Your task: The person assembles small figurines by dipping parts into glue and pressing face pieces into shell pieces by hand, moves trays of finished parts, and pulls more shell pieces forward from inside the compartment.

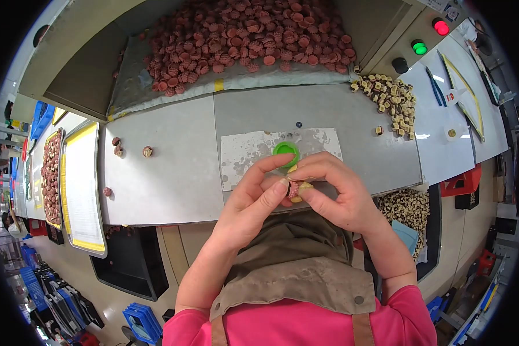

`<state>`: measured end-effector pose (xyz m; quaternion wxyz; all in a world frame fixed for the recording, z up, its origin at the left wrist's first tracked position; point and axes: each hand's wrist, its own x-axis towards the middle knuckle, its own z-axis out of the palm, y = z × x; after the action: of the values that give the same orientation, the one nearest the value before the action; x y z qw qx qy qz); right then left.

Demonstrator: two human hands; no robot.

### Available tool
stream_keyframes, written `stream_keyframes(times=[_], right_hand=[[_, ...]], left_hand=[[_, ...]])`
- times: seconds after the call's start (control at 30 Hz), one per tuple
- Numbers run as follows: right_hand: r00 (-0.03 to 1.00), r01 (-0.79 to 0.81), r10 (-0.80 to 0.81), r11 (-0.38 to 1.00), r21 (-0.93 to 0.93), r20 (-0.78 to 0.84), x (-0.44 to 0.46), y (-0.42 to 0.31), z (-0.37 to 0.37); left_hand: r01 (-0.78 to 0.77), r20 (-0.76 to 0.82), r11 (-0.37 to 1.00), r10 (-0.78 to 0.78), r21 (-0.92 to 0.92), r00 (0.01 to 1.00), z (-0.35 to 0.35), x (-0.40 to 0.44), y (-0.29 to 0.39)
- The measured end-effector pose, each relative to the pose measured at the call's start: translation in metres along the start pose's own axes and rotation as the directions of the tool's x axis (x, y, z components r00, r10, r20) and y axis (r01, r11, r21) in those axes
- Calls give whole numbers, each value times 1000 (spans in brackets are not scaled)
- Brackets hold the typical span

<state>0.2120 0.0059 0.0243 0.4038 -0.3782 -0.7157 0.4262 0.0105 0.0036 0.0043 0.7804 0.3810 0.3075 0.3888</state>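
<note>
Close together in front of my apron, my left hand point(254, 199) and my right hand point(337, 193) both grip a small reddish, bumpy cup piece point(294, 188). Fingertips of each hand press on it from either side, and pale yellow shows on some of the fingertips. Just beyond the hands, a round green container point(285, 151) rests on a stained white sheet point(242, 155). My fingers partly cover the sheet's near part.
Many reddish cups point(248, 34) are heaped on a cloth at the back. Small yellow-and-brown pieces point(395, 101) lie at the right, near blue-handled pliers point(436, 86). Finished-looking balls point(147, 151) sit at the left, beside a yellow-edged tray point(83, 184). A black bin point(132, 262) stands below.
</note>
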Motion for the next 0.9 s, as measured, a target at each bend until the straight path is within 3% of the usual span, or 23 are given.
stream_keyframes(times=[0.37, 0.43, 0.47, 0.5, 0.57, 0.63, 0.73, 0.83, 0.9], right_hand=[[999, 20, -20, 1000, -2, 28, -2, -2, 0], [1000, 17, -17, 993, -120, 2, -5, -2, -9], [999, -3, -4, 983, -182, -38, -7, -2, -17], [997, -26, 7, 970, -242, -76, -10, -2, -27], [982, -71, -21, 879, -471, -188, -17, 13, -52], [953, -98, -134, 714, -693, -273, -18, 25, -77], [906, -221, -163, 606, -765, -390, -18, 33, -98], [909, -251, -117, 613, -749, -400, -25, 40, -104], [911, -215, -162, 599, -772, -380, -28, 46, -103]], left_hand=[[-5, -54, 995, 11, 98, 998, 2, -10, 2], [2, -143, 961, 39, 278, 989, -3, -23, 12], [-59, -189, 920, 142, 387, 972, -15, -31, 16], [-111, -224, 863, 249, 492, 942, -30, -36, 24], [-113, -162, 397, 596, 911, 787, -71, -37, 34], [141, -84, -25, 695, 990, 715, -100, -40, 51], [295, -4, -293, 705, 909, 710, -131, -40, 69], [377, 86, -427, 747, 822, 659, -137, -29, 76], [329, 86, -402, 735, 855, 673, -131, -15, 77]])
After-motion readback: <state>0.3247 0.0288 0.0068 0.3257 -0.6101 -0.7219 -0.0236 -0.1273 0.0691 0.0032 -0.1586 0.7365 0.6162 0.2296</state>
